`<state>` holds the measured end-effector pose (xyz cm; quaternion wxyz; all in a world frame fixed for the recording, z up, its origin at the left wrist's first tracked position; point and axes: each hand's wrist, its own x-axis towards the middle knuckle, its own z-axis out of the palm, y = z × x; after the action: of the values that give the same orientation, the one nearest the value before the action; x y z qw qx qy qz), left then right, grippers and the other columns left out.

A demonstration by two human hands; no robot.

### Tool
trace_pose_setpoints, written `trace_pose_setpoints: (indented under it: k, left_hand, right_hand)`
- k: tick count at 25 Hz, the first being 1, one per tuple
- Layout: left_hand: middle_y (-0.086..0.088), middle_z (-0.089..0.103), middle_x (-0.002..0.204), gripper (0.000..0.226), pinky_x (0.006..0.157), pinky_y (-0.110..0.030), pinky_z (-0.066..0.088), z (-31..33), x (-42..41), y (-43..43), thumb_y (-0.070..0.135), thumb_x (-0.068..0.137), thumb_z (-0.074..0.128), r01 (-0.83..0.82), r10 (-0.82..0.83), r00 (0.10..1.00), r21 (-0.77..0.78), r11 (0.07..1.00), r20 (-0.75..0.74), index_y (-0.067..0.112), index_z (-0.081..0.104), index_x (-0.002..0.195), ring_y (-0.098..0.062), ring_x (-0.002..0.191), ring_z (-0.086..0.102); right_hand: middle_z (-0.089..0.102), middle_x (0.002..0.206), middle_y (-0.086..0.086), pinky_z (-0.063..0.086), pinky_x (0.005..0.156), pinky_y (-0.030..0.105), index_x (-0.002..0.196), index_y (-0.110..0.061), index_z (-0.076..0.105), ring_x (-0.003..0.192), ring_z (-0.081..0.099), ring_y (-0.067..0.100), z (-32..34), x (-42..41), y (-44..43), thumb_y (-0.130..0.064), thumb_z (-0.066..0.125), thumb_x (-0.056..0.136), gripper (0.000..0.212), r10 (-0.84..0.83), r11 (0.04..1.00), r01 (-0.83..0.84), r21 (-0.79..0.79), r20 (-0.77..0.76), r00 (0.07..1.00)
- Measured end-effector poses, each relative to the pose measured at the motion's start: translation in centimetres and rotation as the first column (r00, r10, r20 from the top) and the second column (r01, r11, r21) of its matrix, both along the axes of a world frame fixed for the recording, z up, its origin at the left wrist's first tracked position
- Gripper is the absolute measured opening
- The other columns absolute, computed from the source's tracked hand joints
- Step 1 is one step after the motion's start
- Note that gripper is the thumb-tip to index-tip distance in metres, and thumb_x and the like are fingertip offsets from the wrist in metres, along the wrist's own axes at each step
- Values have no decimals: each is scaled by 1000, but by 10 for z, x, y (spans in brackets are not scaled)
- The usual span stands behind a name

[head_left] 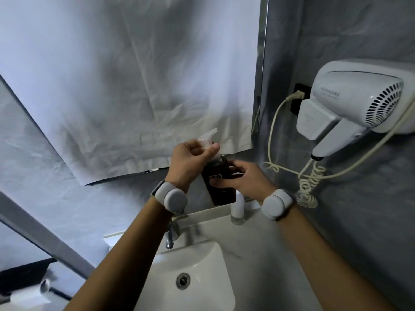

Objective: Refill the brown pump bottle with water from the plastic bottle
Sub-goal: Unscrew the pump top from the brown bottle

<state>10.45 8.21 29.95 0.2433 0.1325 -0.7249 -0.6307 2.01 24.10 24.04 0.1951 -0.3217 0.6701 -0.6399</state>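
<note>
The brown pump bottle (222, 188) is held up in the air above the back of the sink, tilted slightly left. My right hand (243, 179) wraps around its dark body from the right. My left hand (190, 160) pinches the clear pump head (207, 139) on top of the bottle between thumb and fingers. A white plastic bottle (238, 208) stands upright on the counter just below and behind the brown bottle, partly hidden by it.
A white basin (202, 261) with a drain (183, 281) lies below my arms, with a chrome tap (171, 235) at its back. A wall-mounted white hair dryer (357, 104) with a coiled cord (310, 185) hangs at right. A white sheet covers the mirror behind.
</note>
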Motion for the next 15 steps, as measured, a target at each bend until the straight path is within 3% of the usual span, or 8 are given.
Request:
trace_pose_setpoints:
  k: [4,7,9,12,15]
  left_hand:
    - [-11,79,119,28,97,-27,59,9,7,-14,16,100,67,255,-255,967,13,967,-13,0,69,123,-17,107,75]
    - [-11,80,116,27,96,-28,60,12,15,-18,13,96,69,375,-375,924,-11,927,-71,5,71,121,-18,108,76]
    - [-11,82,107,30,88,-26,61,11,15,-14,18,87,78,301,-302,948,-32,953,-96,3,75,113,-17,99,78]
    - [-13,80,92,25,76,-23,61,8,9,-7,14,81,88,69,-71,993,-21,997,-99,-2,74,95,-18,83,76]
    - [-16,74,90,42,75,-27,58,7,5,-3,18,82,87,-21,17,998,-63,998,-65,-13,65,101,-19,82,71]
  right_hand:
    - [83,108,-3,60,88,22,107,-34,82,108,76,10,8,-5,9,-26,97,68,43,117,993,-116,-15,76,990]
    - [81,119,0,58,99,32,114,-34,80,118,73,14,13,-9,18,-33,99,65,53,227,973,-229,15,96,969]
    - [80,119,-1,57,102,34,116,-36,79,118,72,13,13,-7,19,-37,99,63,56,220,975,-222,21,72,973]
    - [83,109,-7,59,88,22,109,-37,80,105,76,5,11,2,13,-32,99,65,49,93,996,-93,7,26,995]
    - [83,101,-12,60,77,15,101,-41,79,96,77,2,9,6,7,-23,98,68,42,22,1000,-22,-4,2,1000]
